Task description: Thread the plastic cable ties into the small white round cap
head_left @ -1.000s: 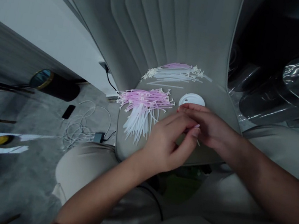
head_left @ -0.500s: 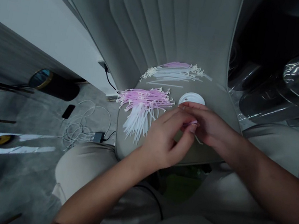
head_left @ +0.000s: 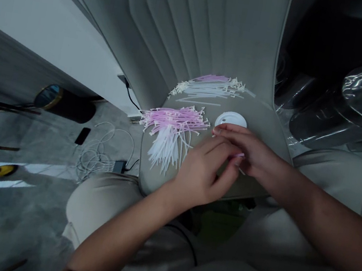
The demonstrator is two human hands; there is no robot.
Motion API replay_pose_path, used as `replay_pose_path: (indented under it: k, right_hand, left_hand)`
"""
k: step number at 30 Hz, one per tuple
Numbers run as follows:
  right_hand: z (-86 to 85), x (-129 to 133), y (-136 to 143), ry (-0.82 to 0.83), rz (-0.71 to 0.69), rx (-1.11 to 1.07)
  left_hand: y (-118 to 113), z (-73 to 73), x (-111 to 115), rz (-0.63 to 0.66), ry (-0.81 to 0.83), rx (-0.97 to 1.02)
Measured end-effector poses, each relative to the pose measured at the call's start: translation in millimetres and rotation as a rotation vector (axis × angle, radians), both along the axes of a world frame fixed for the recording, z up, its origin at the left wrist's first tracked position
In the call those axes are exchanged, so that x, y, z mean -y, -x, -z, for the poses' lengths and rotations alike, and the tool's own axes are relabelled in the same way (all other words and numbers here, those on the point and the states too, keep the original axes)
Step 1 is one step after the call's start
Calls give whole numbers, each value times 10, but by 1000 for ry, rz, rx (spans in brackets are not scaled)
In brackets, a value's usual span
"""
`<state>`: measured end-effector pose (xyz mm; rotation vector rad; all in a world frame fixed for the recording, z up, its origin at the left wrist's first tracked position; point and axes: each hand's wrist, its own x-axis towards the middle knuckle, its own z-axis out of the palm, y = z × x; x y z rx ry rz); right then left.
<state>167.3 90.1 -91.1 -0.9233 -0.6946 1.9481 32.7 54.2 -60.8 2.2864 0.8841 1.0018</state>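
Note:
My left hand (head_left: 205,168) is closed, thumb and forefinger pinching a thin pink stick (head_left: 239,155) whose end pokes out. Right against it, my right hand (head_left: 251,150) has its fingers curled, and a thin white stick (head_left: 242,172) shows below its palm; most of it is hidden. Just behind the right fingertips lies a round white lid (head_left: 231,118). To the left of my hands, a pile of pink sticks (head_left: 177,118) with small white tips rests across a fan of white sticks (head_left: 166,149).
Everything lies on a grey padded chair seat (head_left: 146,176). Farther back is another row of pink and white sticks (head_left: 210,89). Tangled white cables (head_left: 93,157) and a phone-like black slab (head_left: 83,136) are on the floor at left; clear rolls (head_left: 330,124) stand at right.
My left hand has shifted slightly right and down, and the pink stick's end pokes out farther beyond its fingertips. The white stick under the right hand shows less.

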Motion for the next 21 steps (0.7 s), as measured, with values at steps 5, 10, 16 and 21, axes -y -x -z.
replay_pose_path:
  k: [5,10,16,21]
  right_hand:
    - [-63,16,-15,-10,18,9]
    - [-79,-8,-37,-45,-8,-24]
    - [-171,-46,-88,-51,49,36]
    - [-244,-48,-104,-43,87,46]
  left_hand:
    - [22,-55,-39,-11,-9,20]
    - [82,-137,-78,-89,-77,1]
    - [169,-177,-163,-239,-140,-9]
    - [230,-286,-149,-283,-177,20]
